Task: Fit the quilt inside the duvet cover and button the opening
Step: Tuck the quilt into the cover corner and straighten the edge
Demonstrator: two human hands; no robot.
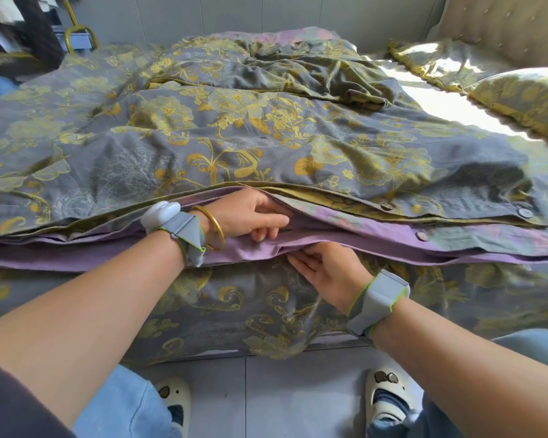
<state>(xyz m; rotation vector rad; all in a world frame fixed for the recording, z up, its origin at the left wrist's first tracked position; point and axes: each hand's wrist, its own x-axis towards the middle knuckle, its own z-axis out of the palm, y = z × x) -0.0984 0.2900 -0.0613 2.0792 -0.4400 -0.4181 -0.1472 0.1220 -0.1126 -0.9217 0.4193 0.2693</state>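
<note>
A grey duvet cover [222,137] with yellow flowers lies spread over the bed, its open edge facing me. Purple fabric [377,235] shows along that opening, quilt or lining I cannot tell. My left hand [250,214] reaches into the opening, fingers curled on the purple layer under the upper flap. My right hand [326,271] pinches the lower purple edge from below, just beneath the left. Three round buttons [524,212] sit along the opening to the right, unfastened.
A matching pillow [525,93] lies at the far right by a padded headboard [503,20]. Clothes and a yellow-handled thing [76,33] stand at the far left. The bed skirt [266,311] hangs over the edge; my slippered feet [389,396] are on grey floor.
</note>
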